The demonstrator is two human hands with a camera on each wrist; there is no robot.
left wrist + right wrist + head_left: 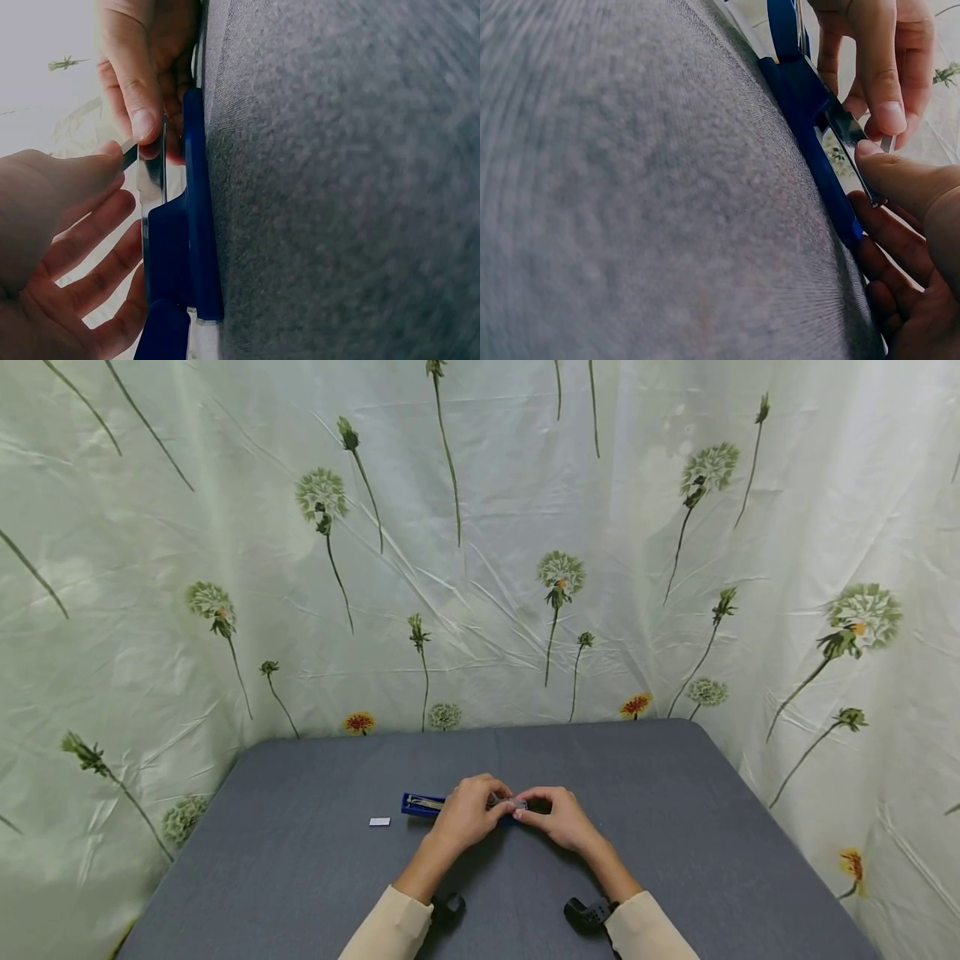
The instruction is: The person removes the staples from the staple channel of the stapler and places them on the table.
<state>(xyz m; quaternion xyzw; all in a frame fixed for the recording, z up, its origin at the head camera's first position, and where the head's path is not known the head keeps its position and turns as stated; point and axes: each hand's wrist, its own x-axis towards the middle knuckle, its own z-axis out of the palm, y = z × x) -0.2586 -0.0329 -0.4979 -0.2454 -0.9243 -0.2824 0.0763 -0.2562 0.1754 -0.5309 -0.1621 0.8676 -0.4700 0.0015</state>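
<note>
We pinch a strip of staples (512, 802) between both hands, left (467, 814) and right (564, 818), over the open stapler (422, 804) mid-table (675, 827); loading looks begun; seating and closing remain; a spare strip (379, 822) lies nearby.

The counter (300, 860) wears a grey woven cloth, matt and slightly coarse, its weave plain up close. On it the stapler (196, 247) has a smooth dark-blue plastic body with a soft sheen, and along its top a strip of bright polished metal (152, 176), mirror-glossy. Just left of the stapler lies a small white slip (379, 822), flat and dull like paper. Behind the counter hangs a thin printed sheet (480, 568), creased and faintly shiny.
</note>
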